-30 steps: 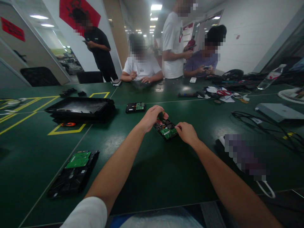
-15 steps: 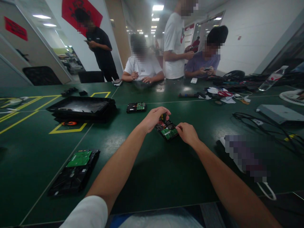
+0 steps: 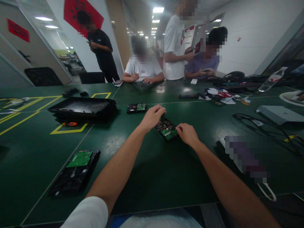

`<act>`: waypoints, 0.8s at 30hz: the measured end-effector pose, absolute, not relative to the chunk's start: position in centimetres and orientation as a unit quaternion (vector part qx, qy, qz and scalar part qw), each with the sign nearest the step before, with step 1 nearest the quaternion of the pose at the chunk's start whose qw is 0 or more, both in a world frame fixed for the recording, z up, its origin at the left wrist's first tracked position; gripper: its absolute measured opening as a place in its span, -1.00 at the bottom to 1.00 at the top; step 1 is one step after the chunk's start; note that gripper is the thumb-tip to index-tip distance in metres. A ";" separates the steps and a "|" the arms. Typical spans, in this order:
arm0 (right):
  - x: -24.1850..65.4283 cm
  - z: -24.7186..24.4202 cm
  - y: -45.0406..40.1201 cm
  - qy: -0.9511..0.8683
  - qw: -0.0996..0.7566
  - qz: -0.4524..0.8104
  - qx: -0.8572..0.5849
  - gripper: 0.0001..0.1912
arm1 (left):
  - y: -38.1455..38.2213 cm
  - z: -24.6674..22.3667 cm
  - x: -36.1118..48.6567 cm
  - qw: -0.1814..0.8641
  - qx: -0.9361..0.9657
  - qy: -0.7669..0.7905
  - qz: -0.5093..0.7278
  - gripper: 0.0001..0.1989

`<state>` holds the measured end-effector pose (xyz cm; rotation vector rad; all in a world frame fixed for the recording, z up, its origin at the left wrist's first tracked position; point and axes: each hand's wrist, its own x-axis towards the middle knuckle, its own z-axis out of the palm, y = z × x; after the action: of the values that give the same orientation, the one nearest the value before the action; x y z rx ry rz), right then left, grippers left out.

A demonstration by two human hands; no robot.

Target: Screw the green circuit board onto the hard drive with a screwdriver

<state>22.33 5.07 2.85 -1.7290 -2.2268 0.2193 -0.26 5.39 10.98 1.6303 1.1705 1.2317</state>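
A hard drive with a green circuit board [image 3: 169, 133] lies tilted on the green table, between my hands. My left hand [image 3: 154, 117] is closed around a dark, upright tool [image 3: 162, 118], which looks like a screwdriver; its lower end is over the drive's upper left part. With thumb and fingers pinched together, my right hand [image 3: 187, 133] grips the drive's right edge. A second hard drive [image 3: 136, 108] lies beyond my left hand, and a larger one [image 3: 75, 172] sits at the near left.
Black trays [image 3: 82, 107] are stacked at the left, by an orange-handled tool [image 3: 70, 123]. A pixelated phone-like object [image 3: 244, 158], a grey box [image 3: 281, 114], cables and a bottle [image 3: 273, 79] are on the right. Several people are across the table [image 3: 147, 196].
The fingers of my left hand have curled in and turned around the dark tool. My right hand and the hard drive have stayed nearly in place.
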 end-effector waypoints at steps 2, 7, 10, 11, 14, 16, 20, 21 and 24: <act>22.3 2.9 5.1 -0.779 0.154 0.074 -0.603 -0.75 | 5.3 11.1 -0.4 0.386 0.649 0.452 0.475 -0.69; 22.4 2.9 5.0 -0.780 0.146 0.066 -0.605 -0.74 | 5.1 11.2 -0.3 0.430 0.640 0.433 0.467 -0.68; 22.3 3.0 5.0 -0.781 0.145 0.065 -0.604 -0.75 | 5.1 11.0 -0.1 0.491 0.606 0.413 0.471 -0.69; 22.3 3.0 4.9 -0.781 0.144 0.065 -0.604 -0.75 | 5.1 10.8 0.0 0.510 0.592 0.405 0.475 -0.70; 22.3 3.2 4.9 -0.780 0.142 0.067 -0.606 -0.76 | 5.1 10.5 0.2 0.560 0.558 0.379 0.481 -0.71; 22.2 3.3 4.8 -0.781 0.142 0.067 -0.604 -0.76 | 5.1 10.4 0.2 0.578 0.549 0.367 0.478 -0.69; 22.2 3.3 4.8 -0.781 0.143 0.065 -0.605 -0.75 | 5.3 10.5 -0.3 0.536 0.579 0.381 0.482 -0.68; 22.1 3.3 4.8 -0.781 0.144 0.064 -0.604 -0.76 | 5.3 10.6 -0.4 0.510 0.593 0.392 0.484 -0.69; 22.1 3.3 4.8 -0.783 0.144 0.064 -0.602 -0.77 | 5.5 10.8 -0.7 0.434 0.630 0.425 0.485 -0.70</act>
<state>22.12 4.79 3.31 -1.7345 -2.2563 0.1841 -0.73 5.49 10.84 1.5681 1.0581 1.2076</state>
